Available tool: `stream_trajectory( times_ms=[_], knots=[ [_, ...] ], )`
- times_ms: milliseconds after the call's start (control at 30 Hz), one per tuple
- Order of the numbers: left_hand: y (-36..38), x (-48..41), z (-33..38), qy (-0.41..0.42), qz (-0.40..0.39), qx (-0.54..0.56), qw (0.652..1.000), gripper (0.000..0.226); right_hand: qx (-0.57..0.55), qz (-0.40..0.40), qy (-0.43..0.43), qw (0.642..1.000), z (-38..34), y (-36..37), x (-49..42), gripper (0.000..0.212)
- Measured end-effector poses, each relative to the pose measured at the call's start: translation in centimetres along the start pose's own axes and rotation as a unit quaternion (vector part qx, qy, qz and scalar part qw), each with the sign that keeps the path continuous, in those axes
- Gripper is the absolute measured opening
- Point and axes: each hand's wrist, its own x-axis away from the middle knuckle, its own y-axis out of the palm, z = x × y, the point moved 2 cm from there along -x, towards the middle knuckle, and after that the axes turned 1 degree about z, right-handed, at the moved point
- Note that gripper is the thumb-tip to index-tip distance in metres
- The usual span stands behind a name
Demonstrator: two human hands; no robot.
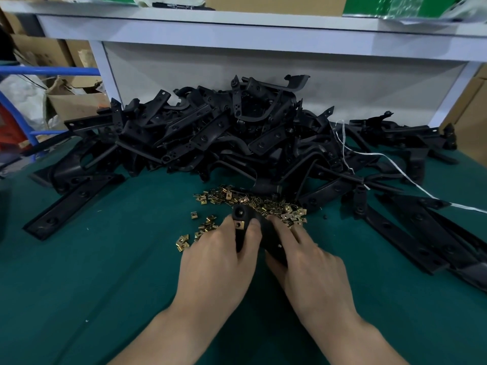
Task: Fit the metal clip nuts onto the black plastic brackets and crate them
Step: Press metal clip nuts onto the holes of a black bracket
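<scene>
Bracket (pixel 241 214) being held over the table (pixel 105 272), left hand (pixel 218 259) gripping its upper end where a clip nut (pixel 238 224) is sitting, right hand (pixel 308 262) gripping lower down, loose clip nuts (pixel 263 204) lying beyond

I hold one black bracket (pixel 240 214) in my left hand (pixel 218 262) and my right hand (pixel 311 262). Its round end points away from me. A small gold clip nut (pixel 238 224) sits on it, near that end. More gold clip nuts (pixel 263 205) lie loose on the green table (pixel 105 259), just past my fingers. Behind them is a big messy pile of black brackets (pixel 224 133).
</scene>
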Motion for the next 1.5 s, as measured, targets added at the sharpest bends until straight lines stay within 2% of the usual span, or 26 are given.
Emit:
stream_trajectory(
  times_ms=[200,300,433,833,1067,1300,1400,1500],
  knots=[
    [0.0,0.2,0.1,-0.008,-0.048,0.133,0.990,0.036,-0.076,-0.039,0.016,0.996,0.6,0.2,0.1,0.063],
    [0.1,0.6,0.5,-0.002,-0.035,0.142,0.989,0.030,-0.109,-0.033,0.030,0.993,0.9,0.1,0.0,0.059],
    [-0.1,1.1,1.1,0.011,-0.008,0.147,0.989,0.037,-0.172,-0.003,0.058,0.983,1.3,0.3,-0.2,0.056],
    [0.2,0.9,0.7,0.024,-0.009,0.149,0.988,0.026,-0.153,0.007,0.053,0.987,1.1,0.2,0.0,0.056],
    [0.4,0.9,0.4,0.007,0.010,0.165,0.986,0.022,-0.131,0.004,0.056,0.990,0.9,0.4,-0.2,0.058],
    [0.3,0.6,0.2,-0.013,0.013,0.134,0.991,0.023,-0.094,-0.006,0.057,0.994,0.8,0.6,-0.3,0.058],
    [0.2,0.5,0.2,-0.016,0.006,0.116,0.993,0.023,-0.086,-0.018,0.057,0.994,0.8,0.5,-0.2,0.058],
    [0.3,0.8,0.4,-0.022,-0.027,0.153,0.988,0.022,-0.083,-0.018,0.050,0.995,0.7,0.2,0.1,0.060]
  ],
)
